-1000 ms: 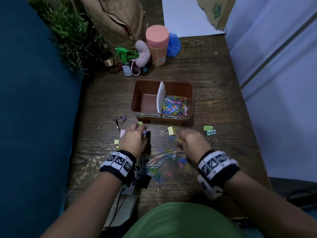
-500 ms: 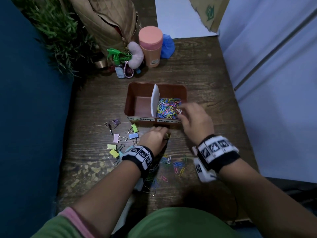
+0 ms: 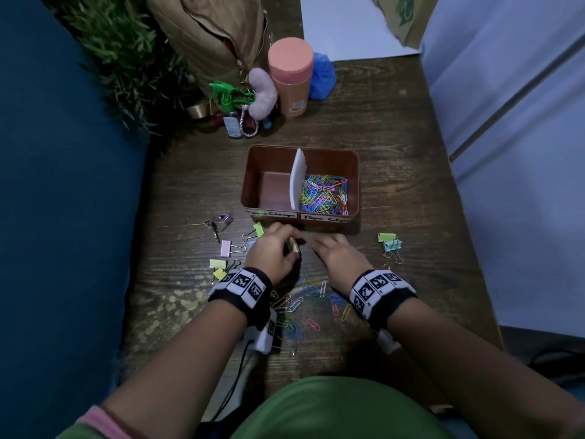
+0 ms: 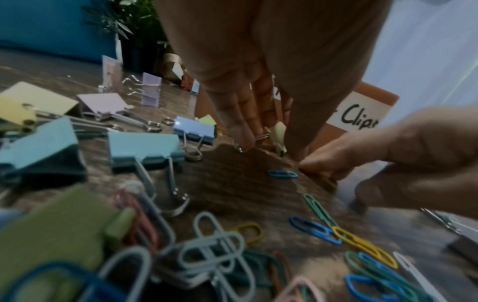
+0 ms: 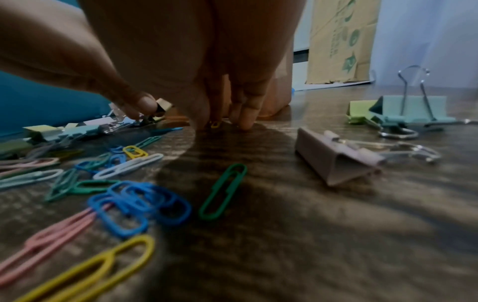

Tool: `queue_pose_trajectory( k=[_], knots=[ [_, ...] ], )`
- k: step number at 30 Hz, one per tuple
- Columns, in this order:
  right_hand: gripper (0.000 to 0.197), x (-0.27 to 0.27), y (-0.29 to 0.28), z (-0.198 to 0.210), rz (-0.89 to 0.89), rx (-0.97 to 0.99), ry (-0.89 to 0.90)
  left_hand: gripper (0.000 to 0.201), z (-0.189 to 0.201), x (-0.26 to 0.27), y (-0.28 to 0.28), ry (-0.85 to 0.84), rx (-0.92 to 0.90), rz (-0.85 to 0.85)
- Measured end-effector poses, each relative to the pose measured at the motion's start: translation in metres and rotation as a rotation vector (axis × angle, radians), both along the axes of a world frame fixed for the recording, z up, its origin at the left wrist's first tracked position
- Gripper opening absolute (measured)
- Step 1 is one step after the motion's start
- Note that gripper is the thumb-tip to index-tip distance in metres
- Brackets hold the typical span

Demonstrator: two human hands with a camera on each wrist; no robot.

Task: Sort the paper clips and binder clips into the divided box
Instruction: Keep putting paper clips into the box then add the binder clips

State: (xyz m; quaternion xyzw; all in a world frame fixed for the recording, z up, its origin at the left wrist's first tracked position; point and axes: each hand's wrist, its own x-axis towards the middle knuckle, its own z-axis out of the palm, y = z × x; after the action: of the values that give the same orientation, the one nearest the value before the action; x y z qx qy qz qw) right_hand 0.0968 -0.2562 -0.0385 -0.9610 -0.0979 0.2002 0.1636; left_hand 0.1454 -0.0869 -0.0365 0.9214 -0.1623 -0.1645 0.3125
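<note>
From above, the divided box (image 3: 300, 182) sits mid-desk (image 3: 395, 160) with coloured paper clips (image 3: 324, 194) heaped in its right compartment; just in front of it the left hand (image 3: 273, 253) pinches a pale yellow binder clip (image 3: 293, 246), the right hand (image 3: 338, 256) rests fingers-down beside it, and more binder clips (image 3: 232, 248) lie off the box's front-left corner. The left wrist camera shows the left fingers (image 4: 245, 114) closed on that clip's wire handle (image 4: 261, 137), just before the box's label (image 4: 358, 114). The right wrist camera shows the right fingertips (image 5: 245, 120) straight, pressing the desk by a small yellow paper clip (image 5: 215, 124), gripping nothing.
</note>
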Motion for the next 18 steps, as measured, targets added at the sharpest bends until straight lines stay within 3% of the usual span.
queue_pose_trajectory(
  k=[4,8,18],
  knots=[
    [0.065,-0.025,-0.001,-0.005,0.143,0.059,0.052,0.028,-0.002,0.002,0.003,0.04,-0.009,-0.005],
    [0.073,-0.031,-0.001,-0.004,0.086,0.12,0.041,0.023,-0.003,0.003,0.001,0.045,-0.019,-0.013],
    [0.067,-0.025,0.003,0.002,0.241,-0.028,0.0,0.026,-0.001,0.006,0.012,-0.037,0.146,-0.064]
  ],
)
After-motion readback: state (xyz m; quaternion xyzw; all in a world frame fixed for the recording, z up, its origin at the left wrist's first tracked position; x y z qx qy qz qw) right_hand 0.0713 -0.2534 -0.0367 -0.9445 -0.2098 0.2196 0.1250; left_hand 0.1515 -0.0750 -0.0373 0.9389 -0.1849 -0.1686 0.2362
